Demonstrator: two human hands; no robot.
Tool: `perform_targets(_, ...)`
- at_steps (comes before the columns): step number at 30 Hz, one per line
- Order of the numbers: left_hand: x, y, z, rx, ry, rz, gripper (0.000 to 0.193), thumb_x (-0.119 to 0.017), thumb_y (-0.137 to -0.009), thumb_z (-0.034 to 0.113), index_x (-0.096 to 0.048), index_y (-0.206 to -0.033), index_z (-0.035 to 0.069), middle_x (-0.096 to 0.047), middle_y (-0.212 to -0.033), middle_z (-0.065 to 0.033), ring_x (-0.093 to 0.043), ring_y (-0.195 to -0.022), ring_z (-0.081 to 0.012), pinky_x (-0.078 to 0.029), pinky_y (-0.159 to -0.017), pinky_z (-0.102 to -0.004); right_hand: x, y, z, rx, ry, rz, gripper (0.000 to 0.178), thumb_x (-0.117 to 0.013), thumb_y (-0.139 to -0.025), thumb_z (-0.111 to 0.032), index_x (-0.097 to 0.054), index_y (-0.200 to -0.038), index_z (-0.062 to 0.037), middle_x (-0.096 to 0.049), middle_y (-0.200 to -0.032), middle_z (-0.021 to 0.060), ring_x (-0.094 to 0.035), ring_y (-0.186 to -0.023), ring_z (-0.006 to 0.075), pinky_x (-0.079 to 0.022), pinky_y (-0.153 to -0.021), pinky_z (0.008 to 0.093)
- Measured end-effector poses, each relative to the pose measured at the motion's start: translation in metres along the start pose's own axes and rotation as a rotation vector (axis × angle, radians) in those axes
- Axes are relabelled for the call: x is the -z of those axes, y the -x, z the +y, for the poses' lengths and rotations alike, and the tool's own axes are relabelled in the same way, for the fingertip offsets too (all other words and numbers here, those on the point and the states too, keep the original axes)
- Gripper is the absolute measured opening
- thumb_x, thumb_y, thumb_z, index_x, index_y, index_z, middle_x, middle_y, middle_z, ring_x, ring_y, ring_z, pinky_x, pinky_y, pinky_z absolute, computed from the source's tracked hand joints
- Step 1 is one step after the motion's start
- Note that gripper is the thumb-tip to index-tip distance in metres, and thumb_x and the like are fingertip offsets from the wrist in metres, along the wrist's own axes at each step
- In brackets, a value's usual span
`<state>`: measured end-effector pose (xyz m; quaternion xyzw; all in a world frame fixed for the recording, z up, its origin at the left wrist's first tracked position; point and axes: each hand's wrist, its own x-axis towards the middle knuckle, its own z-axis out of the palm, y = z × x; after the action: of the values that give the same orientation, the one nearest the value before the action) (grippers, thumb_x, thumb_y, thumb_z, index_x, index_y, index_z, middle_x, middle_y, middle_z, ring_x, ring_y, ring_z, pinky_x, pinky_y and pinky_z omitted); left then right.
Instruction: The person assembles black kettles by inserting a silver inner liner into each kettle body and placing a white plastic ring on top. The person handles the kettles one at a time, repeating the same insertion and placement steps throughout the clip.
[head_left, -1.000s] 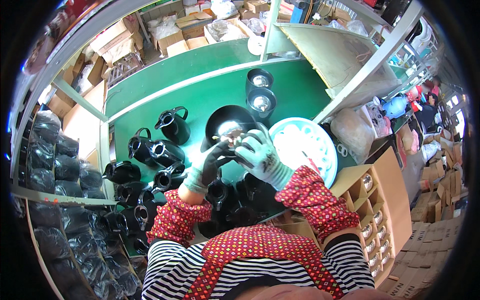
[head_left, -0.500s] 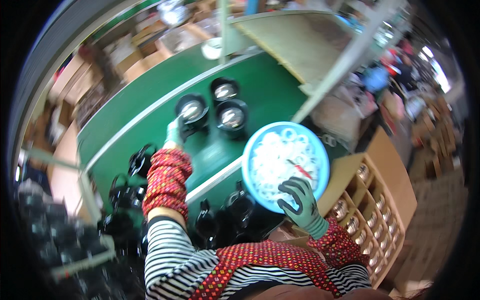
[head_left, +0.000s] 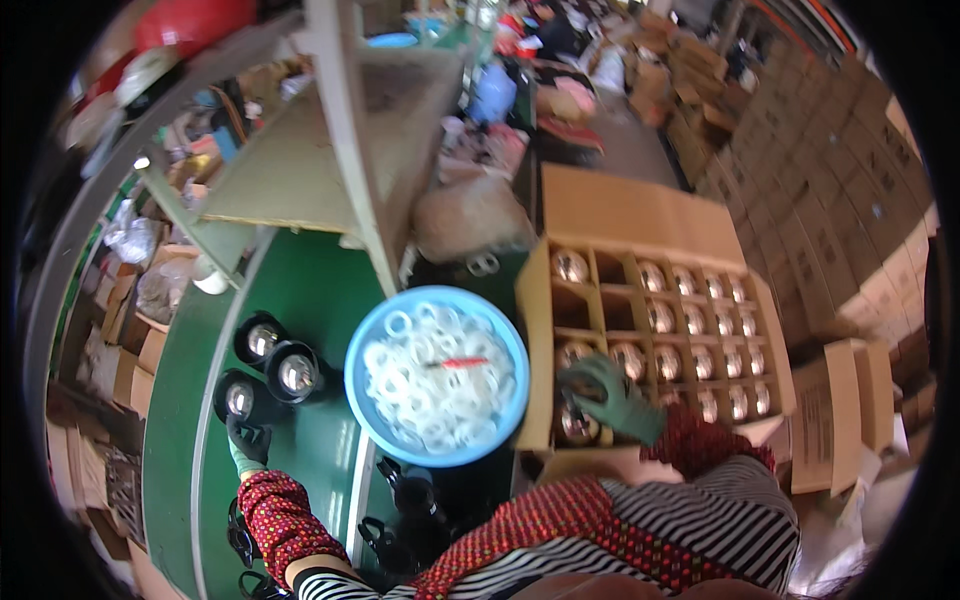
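Big brown cardboard box [head_left: 650, 330] with shiny silver cups in its slots, round blue bowl [head_left: 437, 375] of white rings on the green tabletop [head_left: 290, 470], right hand [head_left: 612, 395] reaching into the box, fingers grasping a shiny cup [head_left: 577, 424], left hand [head_left: 247, 445] stretched out, fingers clenched on a black pot [head_left: 240, 398]

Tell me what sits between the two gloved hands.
In the head view, a blue basin full of white rings sits between the left hand and the right hand.
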<state>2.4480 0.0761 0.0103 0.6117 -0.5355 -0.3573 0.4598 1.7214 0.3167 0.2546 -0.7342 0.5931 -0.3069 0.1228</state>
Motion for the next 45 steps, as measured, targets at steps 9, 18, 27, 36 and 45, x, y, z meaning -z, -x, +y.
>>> perform_targets(9, 0.005, 0.038, 0.051, 0.393, 0.385, 0.108, 0.078, -0.069, -0.099, 0.040, -0.029, -0.163, 0.020, -0.029, -0.161, -0.0188, -0.047, -0.136, -0.0424, -0.047, -0.111, -0.0555, 0.064, -0.026, 0.161, -0.292, 0.018, 0.095, 0.054, -0.081, -0.090, -0.028, -0.059, -0.134, -0.0037, -0.065, -0.122, 0.0226, -0.065, -0.113, 0.0369, -0.054, -0.101, 0.0457)
perform_targets(18, -0.144, 0.125, 0.223, 0.369, 0.325, -0.152, 0.047, -0.064, -0.104, 0.018, -0.056, -0.148, 0.004, -0.067, -0.134, -0.0102, -0.068, -0.115, -0.0240, -0.056, -0.100, -0.0377, 0.013, -0.180, 0.210, -0.467, 0.617, -0.421, 0.093, -0.073, -0.079, -0.067, -0.046, -0.156, -0.0226, -0.054, -0.154, 0.0173, -0.049, -0.144, 0.0388, -0.037, -0.119, 0.0529)
perform_targets(27, -0.297, 0.154, 0.294, 0.026, -0.720, -0.339, 0.051, -0.078, -0.091, 0.034, -0.070, -0.133, 0.008, -0.073, -0.123, -0.0192, -0.074, -0.103, -0.0294, -0.057, -0.092, -0.0392, 0.005, -0.235, 0.287, -0.430, 0.251, -0.865, 0.089, -0.077, -0.078, -0.063, -0.055, -0.148, -0.0133, -0.065, -0.139, 0.0169, -0.069, -0.116, 0.0325, -0.057, -0.095, 0.0419)
perform_targets(36, -0.337, 0.136, 0.228, 0.072, -1.142, -0.325, 0.057, -0.076, -0.089, 0.036, -0.057, -0.136, 0.011, -0.073, -0.116, -0.0177, -0.074, -0.099, -0.0363, -0.057, -0.086, -0.0480, -0.042, -0.211, 0.250, -0.652, 0.803, -0.427, 0.088, -0.077, -0.077, -0.065, -0.051, -0.152, -0.0261, -0.047, -0.153, 0.0256, -0.047, -0.140, 0.0505, -0.034, -0.110, 0.0741)
perform_targets(45, -0.314, 0.155, 0.283, 0.013, -0.683, -0.118, 0.034, -0.075, -0.089, 0.027, -0.077, -0.117, 0.008, -0.077, -0.104, -0.0132, -0.075, -0.088, -0.0319, -0.058, -0.082, -0.0410, 0.084, -0.175, 0.169, -0.137, 0.507, -0.026, 0.090, -0.094, -0.066, -0.028, -0.056, -0.147, -0.0178, -0.057, -0.139, 0.0218, -0.060, -0.125, 0.0394, -0.052, -0.103, 0.0489)
